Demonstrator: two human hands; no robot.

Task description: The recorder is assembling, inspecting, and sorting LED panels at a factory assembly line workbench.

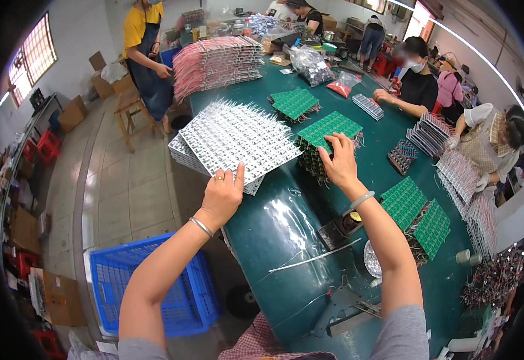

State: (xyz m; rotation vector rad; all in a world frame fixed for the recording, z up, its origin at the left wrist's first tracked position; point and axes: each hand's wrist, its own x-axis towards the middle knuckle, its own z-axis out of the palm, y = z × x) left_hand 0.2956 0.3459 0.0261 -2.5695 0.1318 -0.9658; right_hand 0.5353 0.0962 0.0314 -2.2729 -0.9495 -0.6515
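My left hand (223, 193) grips the near edge of a white circuit board panel (247, 141), its index finger lying on top. This panel is turned at an angle over a stack of similar white panels (185, 157) at the table's left edge. My right hand (341, 161) is open at the near right corner of a stack of green circuit board panels (329, 127). Its thumb and fingers are apart, and the fingertips meet the top panel's edge. Wires hang from beneath the green stack. Each of my wrists wears a bangle.
A blue crate (199, 288) stands on the floor at left. On the green table (262, 234) lie a dark hand tool (337, 309), a white strip (316, 257), more green panels (433, 228) and a tall pinkish panel pile (217, 63). Co-workers are around the far and right sides.
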